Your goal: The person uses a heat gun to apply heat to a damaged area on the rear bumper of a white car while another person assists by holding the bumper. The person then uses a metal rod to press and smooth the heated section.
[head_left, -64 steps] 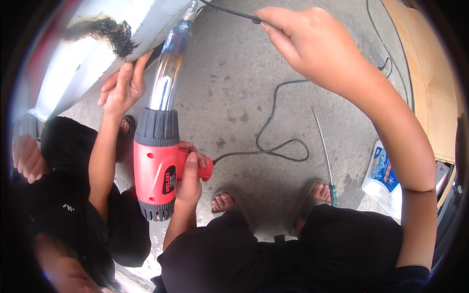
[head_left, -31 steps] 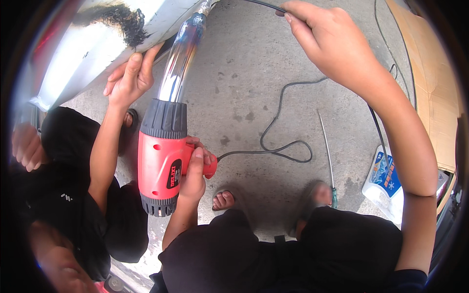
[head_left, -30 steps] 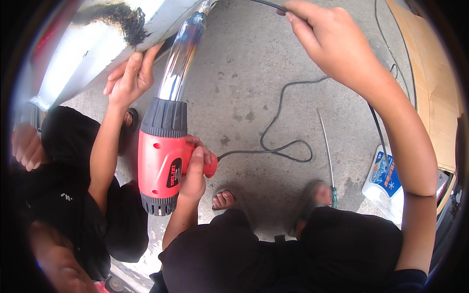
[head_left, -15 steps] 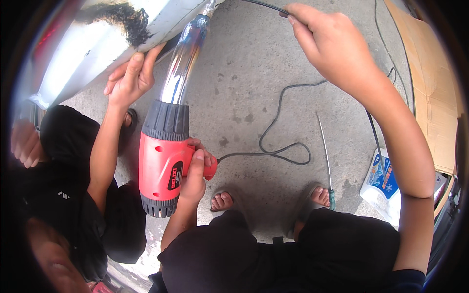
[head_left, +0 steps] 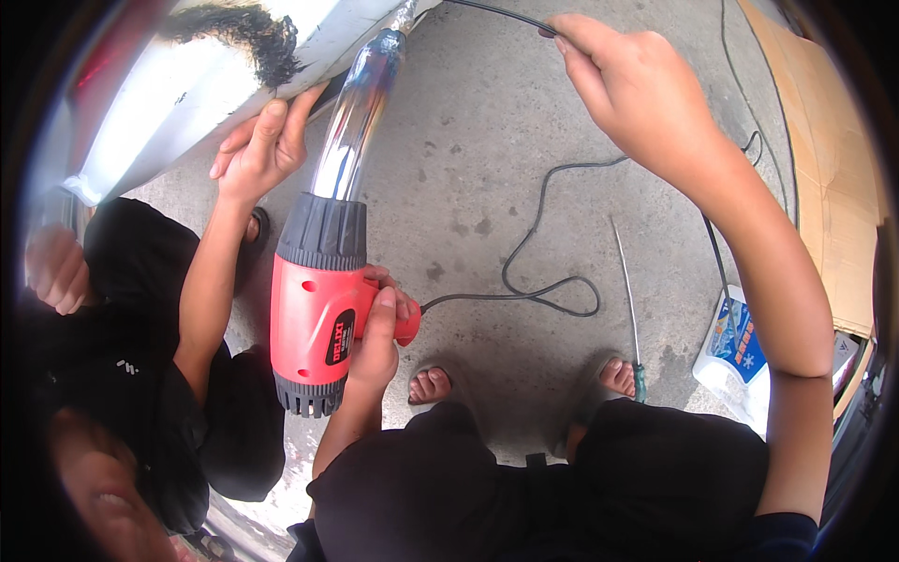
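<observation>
Head view: left hand (head_left: 379,328) fingers wrap the heat gun (head_left: 323,300) grip, rigid, fairly heavy; right hand (head_left: 637,89) above pinches a limp cable (head_left: 496,11).

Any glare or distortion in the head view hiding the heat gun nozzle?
Head view: daylight glare streaks the chrome nozzle and washes out the white panel; fisheye bends the edges, dark rim all round; left hand and right hand stay sharp.

co-worker's hand (head_left: 255,150) beside heat gun (head_left: 323,290)
</observation>
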`<action>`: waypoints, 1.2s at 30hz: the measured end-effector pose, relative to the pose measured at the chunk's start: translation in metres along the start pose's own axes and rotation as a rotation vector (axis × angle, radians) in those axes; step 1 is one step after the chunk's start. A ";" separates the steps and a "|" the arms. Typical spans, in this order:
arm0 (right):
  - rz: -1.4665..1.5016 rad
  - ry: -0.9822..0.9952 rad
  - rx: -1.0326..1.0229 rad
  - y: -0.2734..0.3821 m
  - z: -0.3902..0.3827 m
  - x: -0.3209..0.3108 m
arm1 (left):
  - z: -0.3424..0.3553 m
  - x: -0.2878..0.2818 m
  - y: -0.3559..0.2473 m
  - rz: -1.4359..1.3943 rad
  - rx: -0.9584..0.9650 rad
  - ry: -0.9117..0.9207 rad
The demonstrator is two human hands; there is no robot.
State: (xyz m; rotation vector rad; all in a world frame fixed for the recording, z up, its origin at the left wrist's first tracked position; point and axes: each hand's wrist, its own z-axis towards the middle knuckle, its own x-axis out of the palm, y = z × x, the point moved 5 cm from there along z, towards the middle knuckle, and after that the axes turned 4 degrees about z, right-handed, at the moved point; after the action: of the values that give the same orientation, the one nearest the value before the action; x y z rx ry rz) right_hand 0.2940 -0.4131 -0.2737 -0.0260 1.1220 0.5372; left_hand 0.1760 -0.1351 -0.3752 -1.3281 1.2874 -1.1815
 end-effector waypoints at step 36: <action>0.033 -0.016 0.023 -0.003 0.000 -0.001 | -0.002 -0.002 0.002 0.062 0.037 -0.008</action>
State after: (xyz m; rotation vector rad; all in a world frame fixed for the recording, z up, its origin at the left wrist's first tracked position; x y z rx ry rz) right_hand 0.2947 -0.4158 -0.2739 0.0167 1.1147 0.5533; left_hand 0.1738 -0.1327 -0.3774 -1.2561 1.2857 -1.1505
